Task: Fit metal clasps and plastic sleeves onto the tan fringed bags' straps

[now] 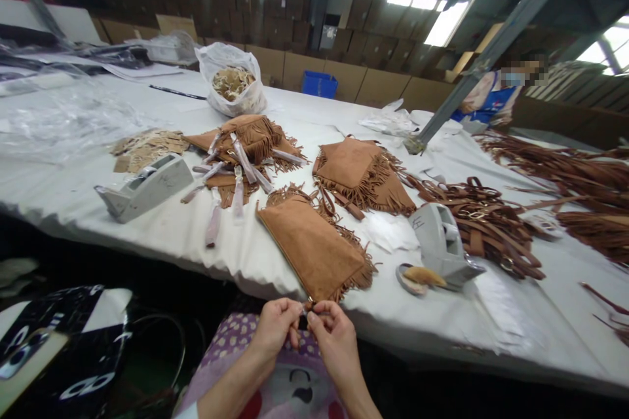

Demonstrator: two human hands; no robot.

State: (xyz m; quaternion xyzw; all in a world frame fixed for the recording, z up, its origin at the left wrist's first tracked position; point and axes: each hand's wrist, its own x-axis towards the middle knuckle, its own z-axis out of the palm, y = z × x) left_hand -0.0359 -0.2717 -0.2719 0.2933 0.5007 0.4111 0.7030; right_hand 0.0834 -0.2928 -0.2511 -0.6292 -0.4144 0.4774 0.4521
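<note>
A brown suede bag [314,245] with fringed edges lies across the table's front edge, one corner toward me. At that corner my left hand [276,326] and my right hand [336,335] are close together, fingers and thumbs pinched. Between the fingertips is a small dark brown piece [308,306] at the bag's corner; its detail is hidden by the fingers. A second fringed bag [346,163] lies just behind. To the left is a pile of fringed bags [250,131], with straps wrapped in pale film [242,158] on top.
Grey tape dispensers stand at left [152,186] and right [437,242]. Beside the right one sits a tape roll [411,280]. Brown straps [484,222] are heaped farther right. A plastic bag of scraps [233,82] and a blue bin [319,84] are behind. A person [491,98] is across the table.
</note>
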